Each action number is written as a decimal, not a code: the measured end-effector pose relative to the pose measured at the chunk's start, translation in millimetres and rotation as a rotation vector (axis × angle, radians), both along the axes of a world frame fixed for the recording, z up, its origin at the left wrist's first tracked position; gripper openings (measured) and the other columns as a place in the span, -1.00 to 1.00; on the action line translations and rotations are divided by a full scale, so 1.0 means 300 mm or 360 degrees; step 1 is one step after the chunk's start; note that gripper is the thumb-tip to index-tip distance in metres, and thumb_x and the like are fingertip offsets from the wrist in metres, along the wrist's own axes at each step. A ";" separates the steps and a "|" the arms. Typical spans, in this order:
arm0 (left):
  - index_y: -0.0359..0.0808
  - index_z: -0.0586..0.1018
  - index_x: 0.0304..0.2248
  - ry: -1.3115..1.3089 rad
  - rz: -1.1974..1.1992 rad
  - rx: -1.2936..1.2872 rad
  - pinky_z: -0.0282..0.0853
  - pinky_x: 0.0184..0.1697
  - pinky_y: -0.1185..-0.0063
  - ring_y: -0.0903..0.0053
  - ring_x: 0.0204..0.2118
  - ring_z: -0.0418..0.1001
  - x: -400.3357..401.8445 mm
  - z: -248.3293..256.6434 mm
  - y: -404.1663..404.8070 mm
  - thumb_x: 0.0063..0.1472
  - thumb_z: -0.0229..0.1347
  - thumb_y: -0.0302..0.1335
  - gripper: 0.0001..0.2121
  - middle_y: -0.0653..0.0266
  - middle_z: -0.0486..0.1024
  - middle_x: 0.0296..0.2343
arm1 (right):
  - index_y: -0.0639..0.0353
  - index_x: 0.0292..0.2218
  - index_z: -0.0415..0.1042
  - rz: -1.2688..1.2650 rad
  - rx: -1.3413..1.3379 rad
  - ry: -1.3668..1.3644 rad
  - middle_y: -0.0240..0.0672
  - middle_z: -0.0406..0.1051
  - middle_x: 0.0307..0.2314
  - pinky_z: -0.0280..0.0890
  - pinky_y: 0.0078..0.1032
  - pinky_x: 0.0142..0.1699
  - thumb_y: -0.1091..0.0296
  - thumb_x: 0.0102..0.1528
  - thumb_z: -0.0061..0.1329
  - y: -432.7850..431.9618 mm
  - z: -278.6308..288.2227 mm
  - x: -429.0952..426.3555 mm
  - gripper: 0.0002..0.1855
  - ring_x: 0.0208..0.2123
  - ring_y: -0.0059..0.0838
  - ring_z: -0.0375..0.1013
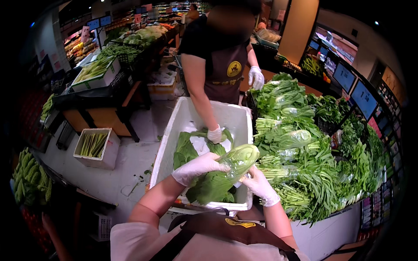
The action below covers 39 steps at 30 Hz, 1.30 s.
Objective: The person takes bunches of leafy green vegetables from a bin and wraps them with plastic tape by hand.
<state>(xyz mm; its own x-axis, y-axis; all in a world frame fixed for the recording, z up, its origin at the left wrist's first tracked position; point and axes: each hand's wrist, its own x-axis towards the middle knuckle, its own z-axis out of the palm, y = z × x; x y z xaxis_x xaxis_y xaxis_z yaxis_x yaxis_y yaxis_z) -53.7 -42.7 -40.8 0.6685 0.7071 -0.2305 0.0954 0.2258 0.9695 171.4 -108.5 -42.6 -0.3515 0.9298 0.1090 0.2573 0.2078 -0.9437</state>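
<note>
My left hand (204, 166), in a white glove, grips a leafy green mustard-like head (241, 160) that is partly covered in clear plastic wrap. On its other side my right hand (259, 184), gloved too, holds it near the wrapped part. The pale stem end points up and away from me, while the leaves hang towards my body. Below it stands a white foam box (163, 153) with loose greens (184, 148) lying inside. A co-worker's gloved hand (215, 134) reaches into the box among those leaves; whether it grips one is unclear.
To the right, a display (294, 173) is heaped with wrapped heads and bundled greens. Price screens (364, 98) rise above it. The co-worker (225, 62) stands across the foam box. A smaller foam box (98, 156) of green stalks sits on the floor at left, beside a wooden stand (104, 119).
</note>
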 end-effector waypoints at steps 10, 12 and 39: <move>-0.40 0.11 0.14 0.0090 -0.0199 0.0637 -0.12 0.23 0.50 0.41 0.15 0.14 -0.016 0.032 -0.051 -0.02 0.22 -0.48 -0.25 0.05 0.19 0.08 | 0.20 -0.11 0.43 -0.0292 -0.0179 -0.0034 -0.09 0.36 -0.14 0.03 -0.42 0.18 0.29 -0.06 0.04 -0.038 -0.079 0.007 -0.56 0.02 -0.27 0.23; -0.44 0.02 0.15 -0.0093 -0.0172 0.0347 -0.03 0.20 0.50 0.47 0.11 0.16 0.012 0.027 -0.060 -0.05 0.27 -0.42 -0.15 0.10 0.16 0.08 | 0.26 -0.09 0.41 -0.0401 0.0180 -0.0371 -0.06 0.45 -0.34 0.06 -0.36 0.16 0.25 -0.11 0.02 -0.037 -0.107 -0.021 -0.49 -0.24 -0.21 0.43; -0.37 0.20 0.09 0.0360 -0.0531 0.0661 0.05 0.13 0.60 0.48 0.02 0.23 0.039 0.031 -0.093 -0.17 0.32 -0.45 -0.20 0.21 0.29 -0.07 | -0.07 -0.13 0.47 -0.0673 0.1012 -0.1106 -0.34 0.40 -0.48 -0.26 0.06 0.22 0.21 -0.08 0.03 0.035 -0.115 -0.041 -0.59 -0.25 -0.40 0.40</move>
<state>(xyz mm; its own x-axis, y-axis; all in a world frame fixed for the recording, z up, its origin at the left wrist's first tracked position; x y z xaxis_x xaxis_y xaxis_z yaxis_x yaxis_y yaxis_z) -41.8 -70.4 -31.6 0.8372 0.5282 -0.1419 0.3114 -0.2471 0.9176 159.2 -98.0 -77.2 -0.1823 0.8335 0.5215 0.8720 0.3821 -0.3058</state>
